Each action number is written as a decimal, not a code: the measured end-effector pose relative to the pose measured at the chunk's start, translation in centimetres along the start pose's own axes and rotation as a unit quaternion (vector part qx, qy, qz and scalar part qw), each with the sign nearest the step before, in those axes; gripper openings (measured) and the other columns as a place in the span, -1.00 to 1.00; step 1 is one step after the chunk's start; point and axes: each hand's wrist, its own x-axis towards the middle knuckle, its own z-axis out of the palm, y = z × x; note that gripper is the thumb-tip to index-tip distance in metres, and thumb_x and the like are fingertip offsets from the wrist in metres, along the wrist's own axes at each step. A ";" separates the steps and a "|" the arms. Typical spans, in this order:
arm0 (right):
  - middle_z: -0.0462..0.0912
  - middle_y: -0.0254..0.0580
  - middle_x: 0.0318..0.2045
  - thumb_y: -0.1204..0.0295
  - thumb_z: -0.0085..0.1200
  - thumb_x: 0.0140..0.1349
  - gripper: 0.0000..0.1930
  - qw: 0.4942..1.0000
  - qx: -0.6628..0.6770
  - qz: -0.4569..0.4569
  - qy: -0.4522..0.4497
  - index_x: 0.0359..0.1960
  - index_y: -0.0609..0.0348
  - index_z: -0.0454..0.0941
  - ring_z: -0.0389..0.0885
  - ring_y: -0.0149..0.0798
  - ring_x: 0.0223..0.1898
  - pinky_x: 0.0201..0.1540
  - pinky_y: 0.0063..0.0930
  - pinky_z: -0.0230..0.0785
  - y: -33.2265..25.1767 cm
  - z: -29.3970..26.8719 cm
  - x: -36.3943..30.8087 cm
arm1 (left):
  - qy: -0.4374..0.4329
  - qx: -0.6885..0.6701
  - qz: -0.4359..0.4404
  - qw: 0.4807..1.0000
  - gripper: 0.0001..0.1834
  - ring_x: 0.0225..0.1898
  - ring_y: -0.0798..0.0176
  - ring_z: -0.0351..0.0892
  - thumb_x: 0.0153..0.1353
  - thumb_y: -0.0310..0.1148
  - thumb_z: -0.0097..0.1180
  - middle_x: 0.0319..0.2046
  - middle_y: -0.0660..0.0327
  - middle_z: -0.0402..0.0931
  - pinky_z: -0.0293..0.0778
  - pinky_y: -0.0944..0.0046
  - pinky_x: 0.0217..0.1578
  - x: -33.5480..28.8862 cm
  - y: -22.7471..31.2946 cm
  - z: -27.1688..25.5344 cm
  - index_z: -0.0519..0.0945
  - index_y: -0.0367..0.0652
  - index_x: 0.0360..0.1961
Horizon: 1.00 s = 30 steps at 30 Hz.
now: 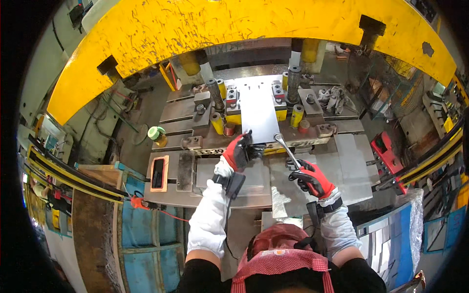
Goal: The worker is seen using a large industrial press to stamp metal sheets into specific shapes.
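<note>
Yellow press beam point(234, 22) spans left to right; a bright metal sheet point(259, 110) lies between left and right posts point(294, 85), presumably for alignment. The left hand point(239, 152) pinches its near left corner, seemingly steadying it; the right hand point(313, 179) clasps a wrench point(289, 152), its ring end by the near right corner.

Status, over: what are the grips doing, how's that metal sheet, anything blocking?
Left grip at near edge of metal sheet. Right grip round silver wrench. Sheet between yellow posts. Possibly in the way: wrench head, near right corner.
</note>
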 end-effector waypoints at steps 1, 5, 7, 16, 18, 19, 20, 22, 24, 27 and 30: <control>0.56 -0.37 -0.47 0.35 0.04 0.15 -0.62 0.999 0.035 0.021 0.016 0.01 0.14 0.37 0.30 -0.60 -0.67 -0.64 -0.69 0.15 0.2 0.4 -0.1 | -0.013 0.014 -0.049 0.999 -0.65 -0.47 0.19 0.56 0.28 -0.11 -0.14 -0.34 0.16 0.53 0.53 0.23 -0.43 -0.6 -0.1 -0.4 0.45 -0.13 -0.09; 0.56 -0.37 -0.47 0.33 0.04 0.15 -0.59 1.000 -0.025 0.004 0.004 0.05 0.10 0.36 0.30 -0.59 -0.66 -0.64 -0.68 0.14 -0.4 1.6 0.1 | -0.045 0.017 -0.051 0.997 -0.59 -0.45 0.16 0.57 0.28 -0.06 -0.17 -0.42 0.07 0.57 0.51 0.22 -0.40 -0.5 -0.2 -2.2 0.47 -0.23 -0.21; 0.56 -0.37 -0.47 0.33 0.05 0.14 -0.58 1.000 -0.010 0.015 0.008 0.05 0.10 0.35 0.29 -0.59 -0.66 -0.64 -0.68 0.14 -0.2 1.6 0.2 | 0.022 -0.010 -0.063 0.998 -0.62 -0.50 0.22 0.56 0.27 -0.08 -0.13 -0.41 0.08 0.58 0.49 0.29 -0.48 -0.1 -0.4 -1.8 0.48 -0.23 -0.26; 0.56 -0.36 -0.46 0.31 0.05 0.16 -0.61 0.999 -0.038 -0.004 0.014 0.03 0.11 0.36 0.31 -0.61 -0.63 -0.63 -0.68 0.15 0.2 1.6 0.0 | 0.039 -0.037 0.013 0.998 -0.67 -0.40 0.10 0.59 0.28 -0.19 -0.13 -0.35 -0.03 0.55 0.57 0.24 -0.34 0.8 -1.5 -1.5 0.44 -0.28 -0.22; 0.56 -0.37 -0.46 0.31 0.04 0.17 -0.62 0.999 -0.029 0.005 0.020 0.01 0.11 0.36 0.31 -0.61 -0.62 -0.62 -0.68 0.16 0.0 1.9 0.0 | 0.041 -0.047 0.010 0.998 -0.68 -0.39 0.10 0.59 0.28 -0.19 -0.12 -0.34 -0.03 0.55 0.56 0.24 -0.34 0.5 -1.2 -1.2 0.43 -0.28 -0.21; 0.56 -0.36 -0.46 0.30 0.04 0.17 -0.64 0.999 -0.029 0.002 0.021 -0.01 0.11 0.37 0.31 -0.61 -0.63 -0.62 -0.68 0.16 0.0 1.9 -0.1 | 0.046 -0.052 0.014 0.998 -0.68 -0.39 0.10 0.59 0.28 -0.20 -0.12 -0.33 -0.03 0.55 0.56 0.24 -0.34 0.4 -1.2 -0.8 0.43 -0.29 -0.20; 0.56 -0.36 -0.46 0.30 0.04 0.17 -0.66 0.999 -0.028 0.000 0.022 -0.04 0.11 0.38 0.31 -0.61 -0.63 -0.62 -0.68 0.15 -0.2 2.0 -0.2 | 0.050 -0.057 0.017 0.997 -0.68 -0.38 0.10 0.59 0.28 -0.20 -0.12 -0.33 -0.03 0.54 0.57 0.24 -0.34 0.2 -1.2 -0.4 0.42 -0.29 -0.20; 0.56 -0.36 -0.46 0.30 0.05 0.17 -0.70 0.999 -0.025 0.001 0.026 -0.09 0.11 0.40 0.32 -0.60 -0.63 -0.62 -0.69 0.15 -0.4 2.2 -0.4 | 0.046 -0.055 0.033 0.997 -0.69 -0.38 0.10 0.59 0.28 -0.21 -0.12 -0.33 -0.03 0.54 0.57 0.24 -0.34 -0.2 -1.2 0.1 0.42 -0.29 -0.20; 0.57 -0.36 -0.46 0.30 0.05 0.16 -0.74 0.999 -0.018 0.006 0.034 -0.16 0.09 0.41 0.32 -0.60 -0.63 -0.62 -0.69 0.15 -0.5 2.3 -0.5 | 0.028 -0.039 0.055 0.997 -0.69 -0.38 0.09 0.59 0.28 -0.22 -0.12 -0.34 -0.04 0.54 0.57 0.24 -0.35 -0.5 -1.3 0.5 0.41 -0.28 -0.19; 0.57 -0.37 -0.47 0.29 0.06 0.16 -0.79 0.999 -0.014 0.014 0.032 -0.23 0.07 0.40 0.32 -0.60 -0.63 -0.62 -0.70 0.13 -0.5 2.5 -0.3 | 0.028 -0.068 0.034 0.997 -0.70 -0.38 0.09 0.59 0.27 -0.22 -0.12 -0.35 -0.04 0.55 0.57 0.25 -0.34 0.0 -1.4 -0.6 0.41 -0.28 -0.19; 0.57 -0.37 -0.47 0.28 0.06 0.16 -0.79 1.000 -0.007 0.017 0.023 -0.24 0.06 0.41 0.32 -0.61 -0.63 -0.63 -0.70 0.12 -0.4 2.4 -0.2 | 0.060 -0.061 0.028 0.996 -0.67 -0.38 0.00 0.59 0.28 -0.21 -0.16 -0.31 -0.09 0.54 0.57 0.10 -0.30 0.8 -1.6 -1.5 0.40 -0.27 -0.13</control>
